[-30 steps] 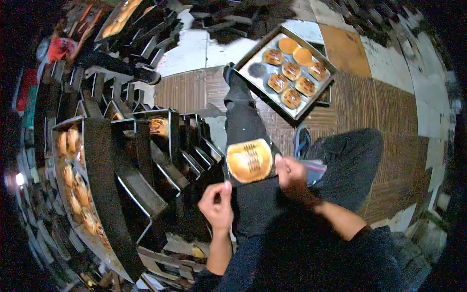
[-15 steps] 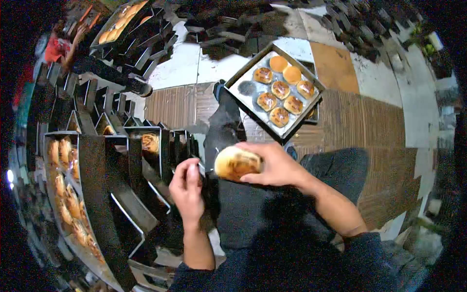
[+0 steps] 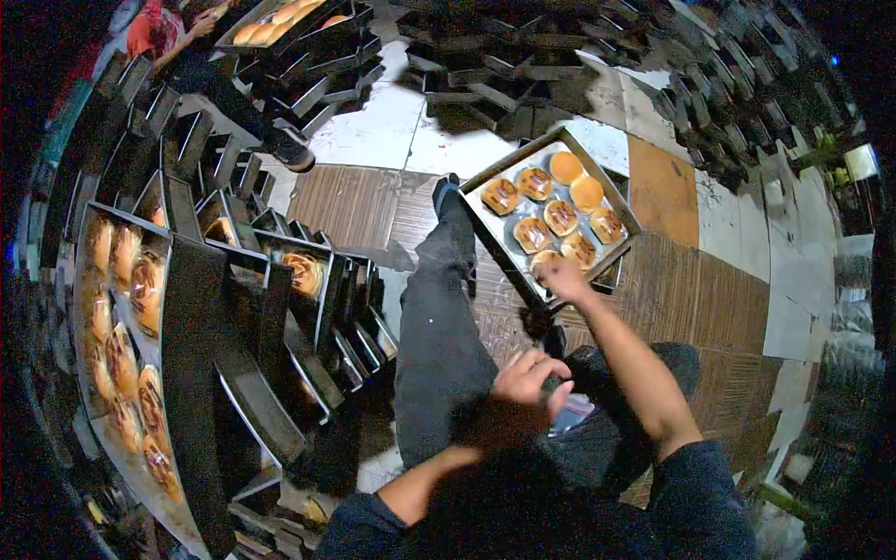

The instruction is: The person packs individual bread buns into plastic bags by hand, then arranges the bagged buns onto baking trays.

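My right hand (image 3: 563,278) reaches over the near corner of a square metal tray (image 3: 495,254). Its blurred fingers overlap the nearest bun (image 3: 542,260) and partly hide it. Several round buns lie in the tray, most with brown-marked, shiny tops; a plain golden bun (image 3: 566,168) is at the far side. Over my lap, my left hand (image 3: 528,381) has its fingers curled in, with the thumb towards them; what they hold, if anything, is hidden. Just below its thumb, a clear plastic packet (image 3: 571,413) lies on my dark trousers.
Stacked dark metal trays (image 3: 252,401) stand close on my left, beside a long tray of wrapped buns (image 3: 126,355). Further off, a person in a red top (image 3: 154,35) is near a tray of golden rolls (image 3: 275,23). More dark trays line the back.
The bun from my right hand now sits in the tray's formerly bare left spot. My right hand has moved forward to the tray; my left has moved right, over my lap.
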